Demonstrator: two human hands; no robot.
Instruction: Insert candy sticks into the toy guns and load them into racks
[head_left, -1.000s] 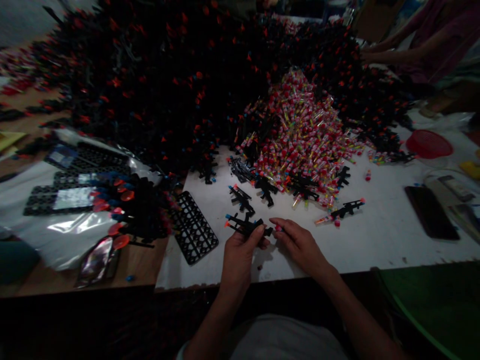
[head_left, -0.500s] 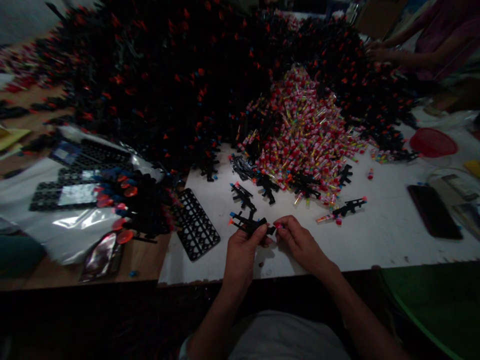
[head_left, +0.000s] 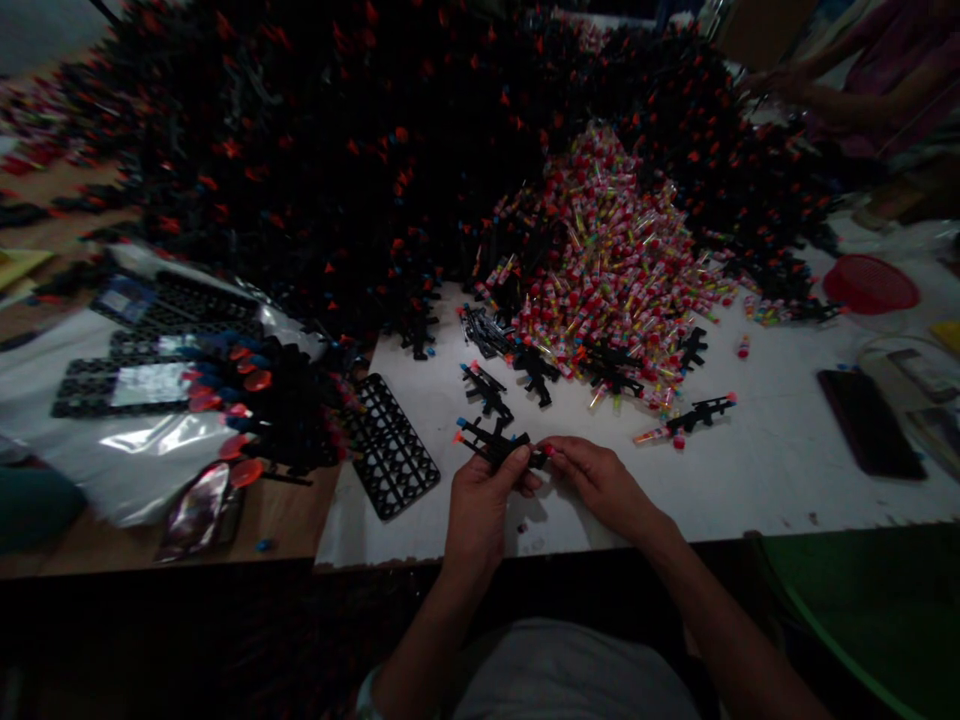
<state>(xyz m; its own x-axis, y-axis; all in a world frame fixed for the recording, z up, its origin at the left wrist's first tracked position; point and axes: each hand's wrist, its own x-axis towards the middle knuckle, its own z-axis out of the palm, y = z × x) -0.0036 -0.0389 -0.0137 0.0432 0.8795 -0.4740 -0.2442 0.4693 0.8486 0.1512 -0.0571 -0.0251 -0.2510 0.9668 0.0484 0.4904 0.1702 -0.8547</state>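
- The left hand [head_left: 476, 500] has its grip clamped around a black plastic toy gun with blue and orange tips [head_left: 491, 443], held just above the near middle of the white worktop [head_left: 750, 490], tips pointing left.
- The right hand [head_left: 604, 487] has its grip pinched on a small red piece [head_left: 549, 451], right at the toy gun's right end; whether the two are joined is hidden by the fingers.
- The work on this piece looks partway, judging by both hands meeting at that end.
- To the right lies another black toy gun with an orange tip [head_left: 703, 412], a clear tube with coloured filling [head_left: 651, 436] at its left end; it may be further along, though a firm join cannot be confirmed.
- Much appears left: a heap of small red-capped clear tubes [head_left: 607, 260] on the far side and a huge dark mound of black toy guns [head_left: 337, 180] behind.
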